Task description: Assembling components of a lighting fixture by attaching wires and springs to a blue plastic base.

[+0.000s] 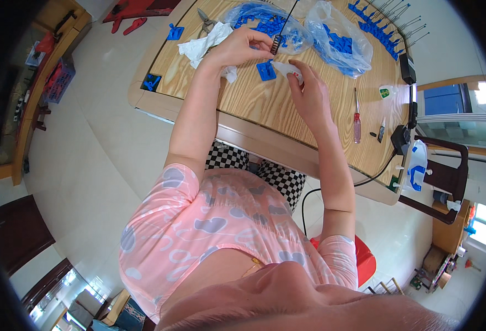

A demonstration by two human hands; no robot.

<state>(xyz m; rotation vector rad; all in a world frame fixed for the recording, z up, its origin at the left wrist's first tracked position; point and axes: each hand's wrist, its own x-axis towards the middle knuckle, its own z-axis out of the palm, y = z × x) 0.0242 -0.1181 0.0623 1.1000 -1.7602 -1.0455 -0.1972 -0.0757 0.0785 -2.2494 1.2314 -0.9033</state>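
My left hand pinches a black coil spring, from which a thin black rod rises toward the far edge. Just below the spring is a small blue plastic piece on the wood-grain table; whether they touch I cannot tell. In my right hand is a small white squeeze bottle, its narrow tip pointing at the blue piece and the spring's lower end. Crumpled white tissue lies beside my left wrist. Beyond my hands, a clear plastic bag holds many blue pieces.
Another bag of blue pieces stands to the right. Blue pieces with springs and rods line the far right edge. A screwdriver, a small tube and a black adapter lie at right; pliers lie far left.
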